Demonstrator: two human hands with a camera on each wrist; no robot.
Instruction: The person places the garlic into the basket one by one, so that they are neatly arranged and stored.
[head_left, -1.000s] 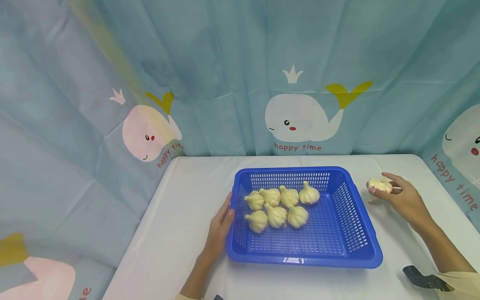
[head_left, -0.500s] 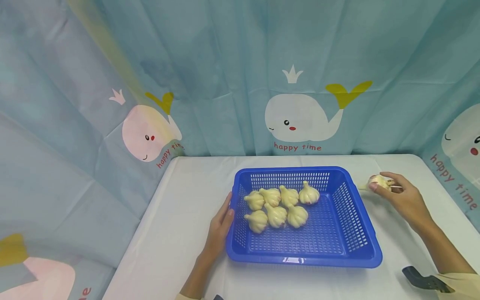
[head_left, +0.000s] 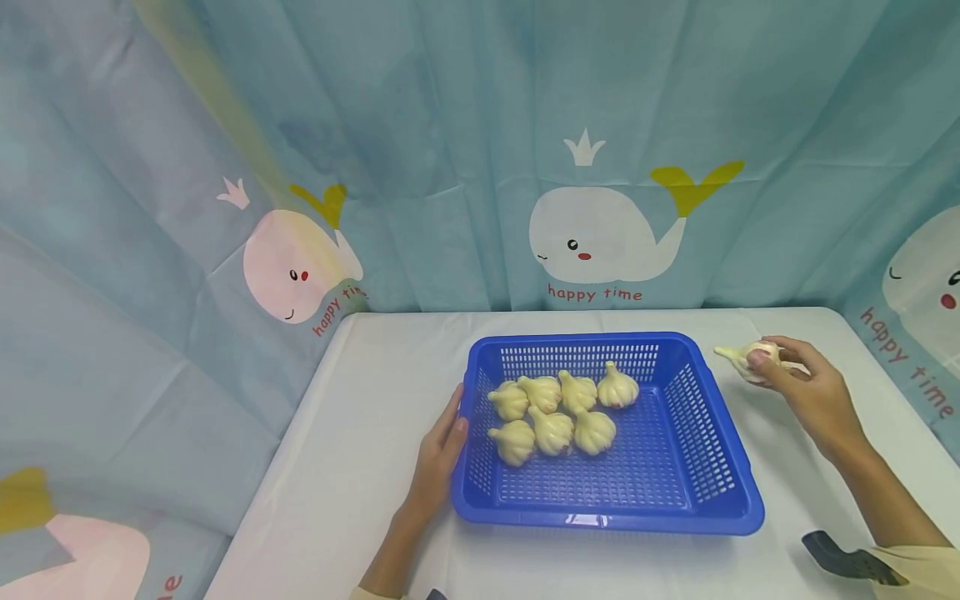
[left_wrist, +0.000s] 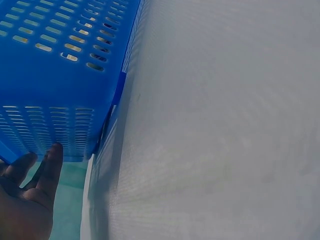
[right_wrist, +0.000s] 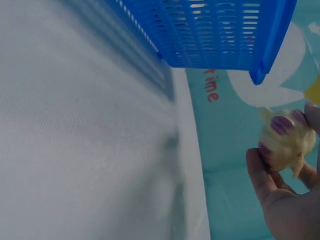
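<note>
A blue plastic basket (head_left: 607,518) with slotted walls holds several pale garlic bulbs (head_left: 553,432), grouped toward its left and back. My left hand (head_left: 438,465) lies along the outside of the basket's left wall, its fingers fairly straight; in the left wrist view its fingertips (left_wrist: 56,152) meet the slotted wall. To the right of the basket, my right hand (head_left: 813,396) pinches one garlic bulb (head_left: 742,357) between thumb and fingers, its stem pointing left. The right wrist view shows purple patches and a short root end on that garlic bulb (right_wrist: 286,140).
A white cloth covers the table (head_left: 360,433). Behind it hangs a blue-green curtain (head_left: 465,167) printed with whales. A dark strap piece (head_left: 851,558) sits at the right sleeve.
In my right hand the garlic bulb has turned, so its stem swung round to point left, and it has risen slightly. My left hand and the basket have stayed in place.
</note>
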